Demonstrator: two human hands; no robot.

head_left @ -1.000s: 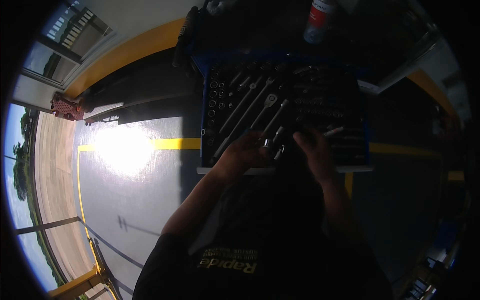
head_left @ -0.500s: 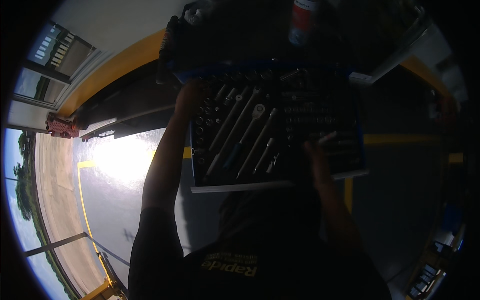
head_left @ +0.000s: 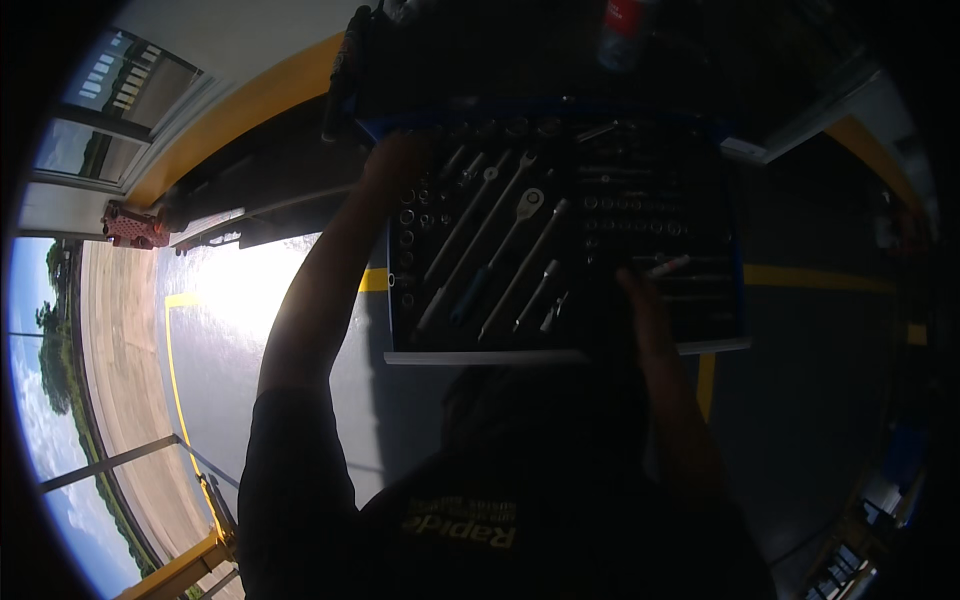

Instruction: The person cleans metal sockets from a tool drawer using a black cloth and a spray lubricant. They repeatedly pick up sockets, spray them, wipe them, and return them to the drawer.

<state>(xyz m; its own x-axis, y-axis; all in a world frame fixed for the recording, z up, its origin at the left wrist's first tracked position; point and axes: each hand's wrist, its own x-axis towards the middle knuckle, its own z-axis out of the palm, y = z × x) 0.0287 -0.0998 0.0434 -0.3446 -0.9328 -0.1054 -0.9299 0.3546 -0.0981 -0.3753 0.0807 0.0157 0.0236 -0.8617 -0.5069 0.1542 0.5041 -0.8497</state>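
Note:
A tool drawer [head_left: 485, 357] lies pulled out in front of me, with dark inlays of sockets, extension bars and a ratchet [head_left: 530, 204]. At its upper left corner, my left hand [head_left: 396, 160] reaches over the small sockets; its fingers are lost in the dark. Low on the drawer's right half is my right hand [head_left: 640, 300], its fingers closed at one end of a slim white-and-red marker [head_left: 669, 267]. The marker points up and right over the tools. Rows of small sockets [head_left: 635, 228] sit above it in the inlay.
A bottle with a red label [head_left: 625, 18] stands on the dark cabinet top behind the drawer. A black rod-like handle [head_left: 343, 80] rises at the cabinet's left. Yellow lines [head_left: 810, 278] mark the grey floor. Bright sunlight glares on the floor at left.
The drawer appears slightly higher and further right in view. The marker at my right hand has tilted flatter. My left hand stays at the upper left corner.

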